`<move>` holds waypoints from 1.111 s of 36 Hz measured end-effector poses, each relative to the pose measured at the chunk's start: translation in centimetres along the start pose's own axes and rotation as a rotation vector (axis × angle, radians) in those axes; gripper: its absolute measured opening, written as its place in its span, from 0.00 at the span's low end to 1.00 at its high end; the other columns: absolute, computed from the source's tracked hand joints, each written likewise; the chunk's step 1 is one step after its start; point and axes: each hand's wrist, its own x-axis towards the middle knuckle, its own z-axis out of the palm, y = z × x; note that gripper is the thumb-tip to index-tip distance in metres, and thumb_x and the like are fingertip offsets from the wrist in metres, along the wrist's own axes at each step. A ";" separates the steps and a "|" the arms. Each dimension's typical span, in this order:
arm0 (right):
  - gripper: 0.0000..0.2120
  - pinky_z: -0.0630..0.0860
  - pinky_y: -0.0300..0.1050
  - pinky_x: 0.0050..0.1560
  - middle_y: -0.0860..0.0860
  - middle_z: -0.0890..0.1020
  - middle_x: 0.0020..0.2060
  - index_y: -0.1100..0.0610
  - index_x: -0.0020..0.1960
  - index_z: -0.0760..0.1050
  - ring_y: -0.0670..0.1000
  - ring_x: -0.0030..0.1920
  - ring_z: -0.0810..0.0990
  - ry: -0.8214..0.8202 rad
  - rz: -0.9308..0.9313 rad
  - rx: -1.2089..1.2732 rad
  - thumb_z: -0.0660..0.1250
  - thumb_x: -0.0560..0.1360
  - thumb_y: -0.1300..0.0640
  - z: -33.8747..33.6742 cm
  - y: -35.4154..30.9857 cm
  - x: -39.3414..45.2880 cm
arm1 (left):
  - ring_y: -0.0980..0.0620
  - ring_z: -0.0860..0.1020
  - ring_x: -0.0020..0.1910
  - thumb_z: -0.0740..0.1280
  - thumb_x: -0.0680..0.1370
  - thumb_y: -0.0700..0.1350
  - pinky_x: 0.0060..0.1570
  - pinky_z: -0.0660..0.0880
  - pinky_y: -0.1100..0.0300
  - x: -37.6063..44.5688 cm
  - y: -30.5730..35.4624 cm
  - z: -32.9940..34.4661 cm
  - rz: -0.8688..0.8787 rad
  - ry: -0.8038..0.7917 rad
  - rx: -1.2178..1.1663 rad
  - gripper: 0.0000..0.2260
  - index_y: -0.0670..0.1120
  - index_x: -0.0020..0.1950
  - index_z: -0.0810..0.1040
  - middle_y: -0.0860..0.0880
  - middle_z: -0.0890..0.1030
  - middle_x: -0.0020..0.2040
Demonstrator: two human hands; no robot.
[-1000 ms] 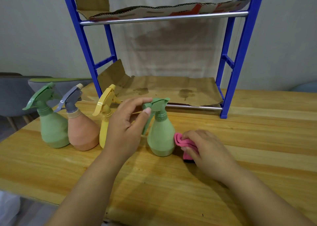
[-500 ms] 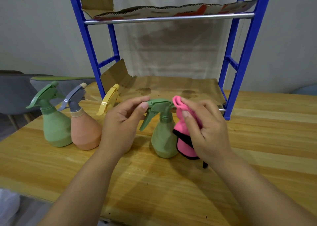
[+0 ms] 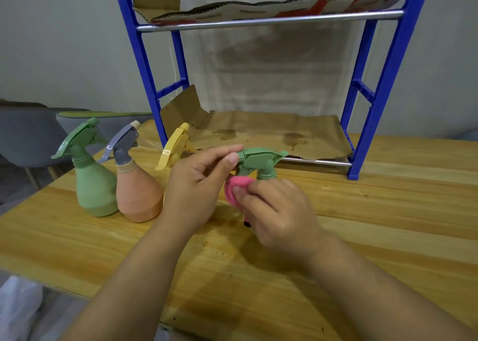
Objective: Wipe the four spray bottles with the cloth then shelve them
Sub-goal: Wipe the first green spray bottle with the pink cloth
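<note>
A varnished wooden table (image 3: 388, 224) carries a blue-framed shelf (image 3: 388, 82) with steel rails and stained cardboard liners toward its far edge. Matte cone-shaped plastic spray bottles are lined up toward the table's left edge: a green bottle (image 3: 93, 185), an orange bottle (image 3: 137, 195) with a grey trigger head, and a yellow bottle (image 3: 173, 149) mostly hidden by the left hand (image 3: 196, 190). Mid-table, the nozzle of a second green bottle (image 3: 258, 159) is pinched by that hand's thumb and forefinger, while a soft pink cloth (image 3: 236, 185) is clasped against the bottle's neck by the right hand (image 3: 276, 211).

Bare lower shelf (image 3: 271, 131) behind bottles (image 3: 134, 185)
</note>
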 end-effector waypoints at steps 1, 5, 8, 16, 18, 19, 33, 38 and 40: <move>0.06 0.70 0.50 0.31 0.57 0.82 0.38 0.63 0.48 0.82 0.58 0.34 0.77 0.036 0.022 -0.006 0.69 0.73 0.64 -0.2 0.3 0.1 | 0.57 0.83 0.47 0.65 0.74 0.48 0.45 0.80 0.61 0.0 -0.1 -0.1 0.000 0.000 -0.008 0.09 0.55 0.52 0.80 0.57 0.83 0.48; 0.07 0.74 0.52 0.33 0.60 0.81 0.39 0.67 0.48 0.82 0.59 0.36 0.78 0.176 0.179 -0.003 0.70 0.73 0.64 -0.8 2.0 0.5 | 0.54 0.83 0.47 0.65 0.75 0.48 0.43 0.81 0.58 0.0 -0.4 -0.3 0.000 0.006 -0.007 0.09 0.55 0.53 0.80 0.54 0.84 0.49; 0.07 0.75 0.52 0.37 0.59 0.80 0.41 0.68 0.50 0.80 0.57 0.38 0.79 0.266 0.367 0.097 0.69 0.74 0.65 -1.0 2.8 0.6 | 0.54 0.83 0.47 0.67 0.77 0.47 0.42 0.81 0.58 0.0 -0.7 -0.2 0.017 0.013 -0.020 0.07 0.55 0.52 0.81 0.54 0.84 0.47; 0.09 0.75 0.45 0.39 0.57 0.79 0.41 0.66 0.50 0.80 0.53 0.41 0.77 0.086 0.300 0.208 0.67 0.74 0.61 -0.4 2.2 -0.5 | 0.55 0.83 0.46 0.65 0.74 0.51 0.41 0.80 0.60 0.1 -0.9 0.1 0.046 0.022 -0.037 0.09 0.54 0.52 0.80 0.54 0.84 0.48; 0.09 0.73 0.41 0.40 0.55 0.79 0.40 0.66 0.49 0.80 0.50 0.40 0.75 0.128 0.405 0.199 0.66 0.75 0.60 -0.7 2.8 -0.5 | 0.55 0.83 0.46 0.65 0.74 0.51 0.40 0.80 0.60 0.2 -1.0 0.3 0.051 0.025 -0.044 0.09 0.54 0.52 0.80 0.55 0.84 0.47; 0.10 0.71 0.38 0.40 0.54 0.78 0.40 0.65 0.48 0.80 0.48 0.40 0.74 0.156 0.474 0.202 0.66 0.75 0.58 -0.8 3.1 -0.5 | 0.54 0.83 0.46 0.65 0.74 0.51 0.41 0.80 0.60 0.2 -1.0 0.5 0.053 0.022 -0.043 0.08 0.54 0.52 0.81 0.55 0.84 0.46; 0.12 0.75 0.44 0.39 0.54 0.78 0.41 0.63 0.51 0.80 0.50 0.40 0.76 -0.025 0.423 0.197 0.66 0.75 0.55 -2.0 3.4 -3.2 | 0.55 0.83 0.46 0.65 0.75 0.52 0.45 0.81 0.53 0.4 -1.1 0.9 0.048 0.035 0.046 0.10 0.55 0.55 0.79 0.55 0.84 0.47; 0.13 0.69 0.29 0.46 0.52 0.79 0.43 0.60 0.56 0.80 0.43 0.43 0.73 0.034 0.576 0.167 0.67 0.74 0.55 -2.9 3.8 -4.4 | 0.56 0.80 0.55 0.71 0.73 0.47 0.53 0.78 0.58 -0.8 -1.9 1.3 -0.047 -0.009 -0.063 0.19 0.51 0.63 0.75 0.53 0.82 0.55; 0.14 0.69 0.27 0.49 0.49 0.78 0.45 0.58 0.57 0.80 0.41 0.45 0.74 0.026 0.610 0.164 0.69 0.73 0.57 -3.0 3.6 -4.8 | 0.56 0.79 0.58 0.73 0.71 0.48 0.55 0.77 0.57 -1.5 -2.5 1.4 -0.111 -0.028 -0.096 0.25 0.50 0.67 0.72 0.52 0.81 0.57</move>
